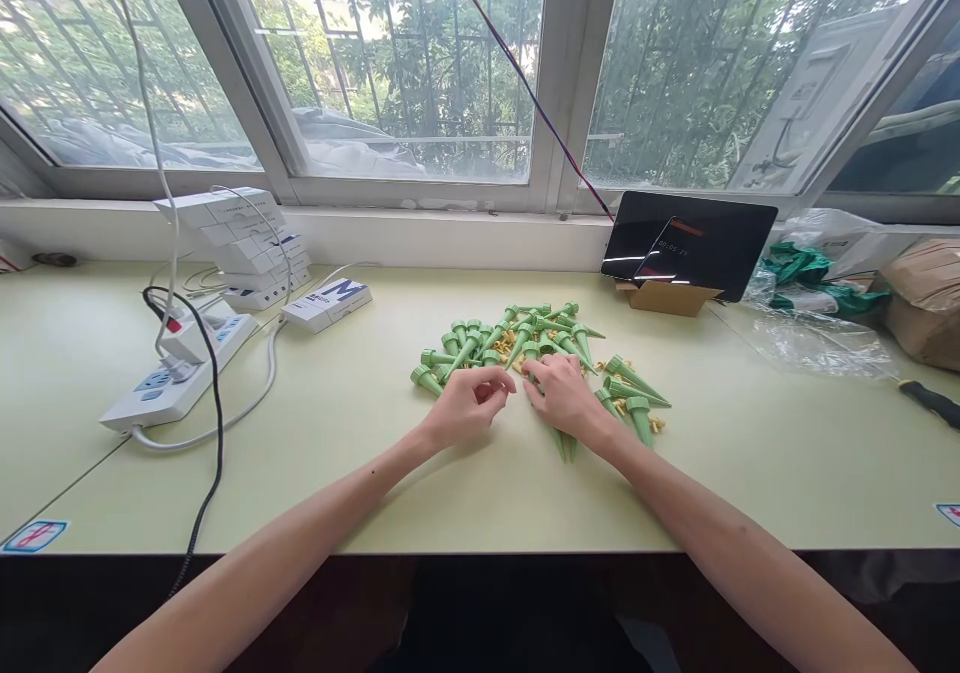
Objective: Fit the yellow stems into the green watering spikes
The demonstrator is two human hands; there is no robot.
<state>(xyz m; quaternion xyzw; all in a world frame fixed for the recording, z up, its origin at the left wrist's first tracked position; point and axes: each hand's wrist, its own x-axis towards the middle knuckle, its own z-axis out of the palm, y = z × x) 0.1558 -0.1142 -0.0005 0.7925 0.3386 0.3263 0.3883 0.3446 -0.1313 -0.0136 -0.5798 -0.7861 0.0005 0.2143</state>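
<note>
A pile of green plastic watering spikes (466, 350), cone-shaped with ridged caps, lies on the table, with small yellow pieces (509, 341) scattered among them. At the near edge of the pile, my left hand (469, 405) is closed, thumb and fingers curled together; what they hold, if anything, is hidden. My right hand (564, 393) rests over the pile's front, its fingers bent around a green watering spike (532, 352). Two spike tips stick out below that palm. More spikes (639, 417) lie just right of it, beside several yellow pieces.
A dark tablet (690, 243) leans on a cardboard stand (667, 298) at the back. To the left are a power strip (176, 383) with cables, stacked white boxes (240, 238) and a single box (328, 304). Plastic bags (817, 338) and a black-handled tool (930, 403) lie right.
</note>
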